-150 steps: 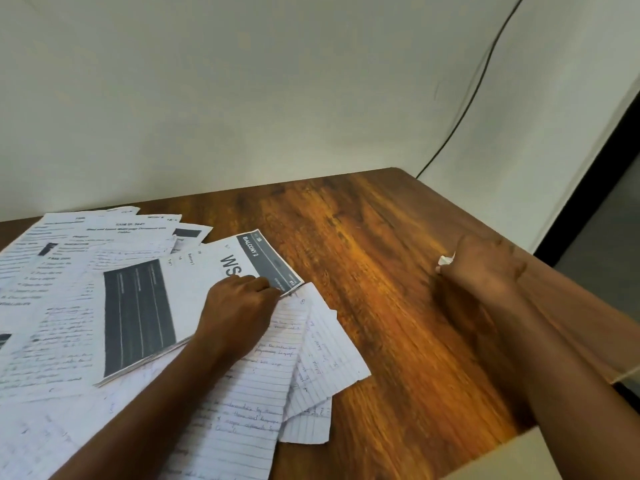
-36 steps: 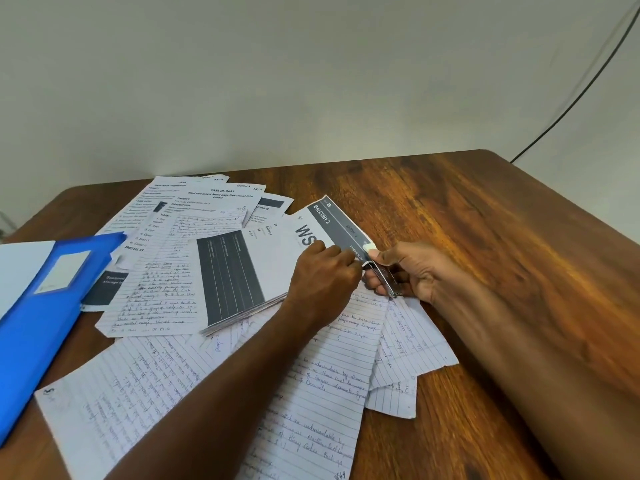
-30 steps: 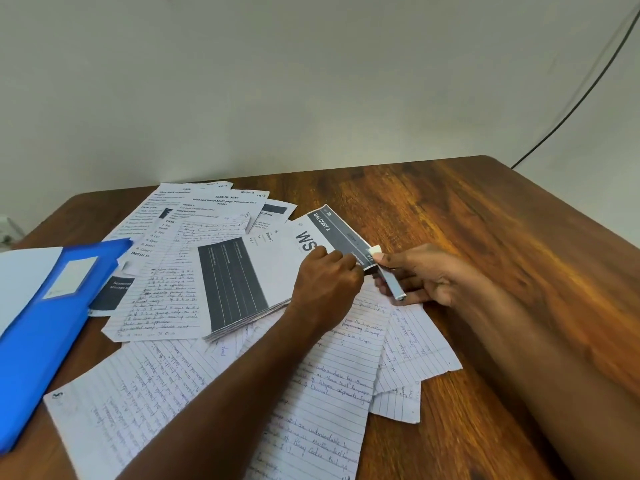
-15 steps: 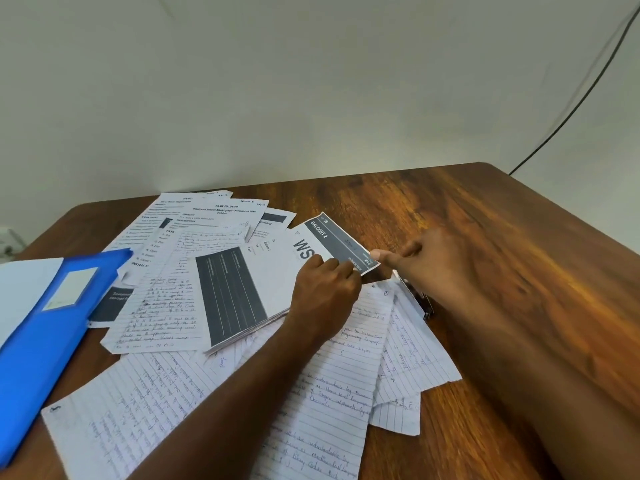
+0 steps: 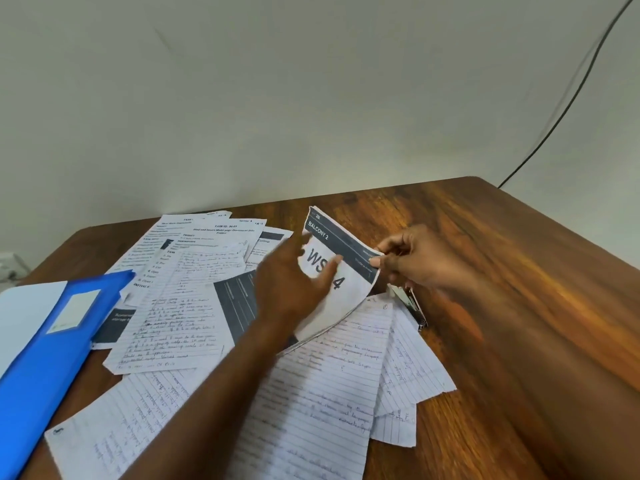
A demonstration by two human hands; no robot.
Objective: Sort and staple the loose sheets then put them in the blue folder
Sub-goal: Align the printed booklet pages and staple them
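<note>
1. Sheets [image 5: 341, 271] (printed "BALCONY 2") lift off the tabletop [image 5: 502, 258]; your right hand [image 5: 412, 261] pinches their corner.
2. Your left hand [image 5: 294, 282] lies open-fingered against them.
3. Stapler [image 5: 410, 304] beside; blue folder [image 5: 45, 368] far left.

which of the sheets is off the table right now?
The printed BALCONY 2 set: right hand pinches its dark-banded corner, lifting it; left hand is open against it. The handwritten lined sheets lie flat.

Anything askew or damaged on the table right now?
No damage shows. The loose sheets lie fanned out crooked, overlapping at different angles. The printed set is lifted and bowed between both hands. The stapler lies beside the sheets, under the right hand.
</note>
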